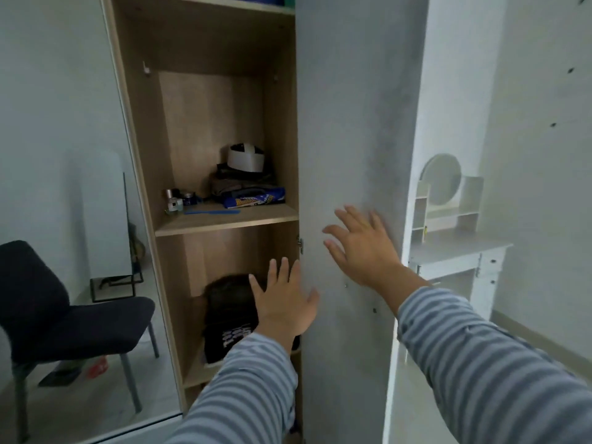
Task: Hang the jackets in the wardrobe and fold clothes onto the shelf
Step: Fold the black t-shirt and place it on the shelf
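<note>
The wooden wardrobe (205,91) stands open in front of me, its grey door (355,123) swung out to the right. A pile of folded black clothes with white print (227,322) lies on the lower shelf (198,370). My left hand (283,302) hovers open just in front of that pile, by the door's inner edge, holding nothing. With fingers spread, my right hand (358,248) lies flat against the door. Both arms wear grey striped sleeves.
The middle shelf (224,219) carries folded clothes, a white band-shaped object (245,158), a blue packet (256,198), a blue comb and small bottles. A mirror panel (64,155) at left reflects a black chair. A white dressing table (458,248) stands at right.
</note>
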The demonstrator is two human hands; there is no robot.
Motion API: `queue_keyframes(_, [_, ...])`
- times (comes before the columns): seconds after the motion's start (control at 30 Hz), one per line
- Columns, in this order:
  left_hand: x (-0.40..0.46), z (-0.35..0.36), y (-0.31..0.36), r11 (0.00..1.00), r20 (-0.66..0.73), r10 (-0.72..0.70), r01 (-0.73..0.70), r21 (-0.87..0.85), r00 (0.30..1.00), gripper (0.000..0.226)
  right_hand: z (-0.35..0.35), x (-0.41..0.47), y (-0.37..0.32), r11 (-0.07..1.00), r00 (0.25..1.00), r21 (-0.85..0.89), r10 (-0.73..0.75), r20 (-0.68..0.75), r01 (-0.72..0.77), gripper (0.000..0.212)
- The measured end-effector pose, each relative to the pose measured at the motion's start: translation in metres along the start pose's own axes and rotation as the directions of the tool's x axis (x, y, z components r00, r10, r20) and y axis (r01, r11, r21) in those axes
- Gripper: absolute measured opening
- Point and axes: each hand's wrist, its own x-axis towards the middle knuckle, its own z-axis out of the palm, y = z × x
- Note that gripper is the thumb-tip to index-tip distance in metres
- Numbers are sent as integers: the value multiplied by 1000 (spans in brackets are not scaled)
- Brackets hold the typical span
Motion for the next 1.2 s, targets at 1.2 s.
queue_keyframes(1.2, [-32, -84, -84, 937, -594, 121, 106, 333, 795, 107, -16, 46, -91, 923, 963, 353, -63, -263, 156, 69])
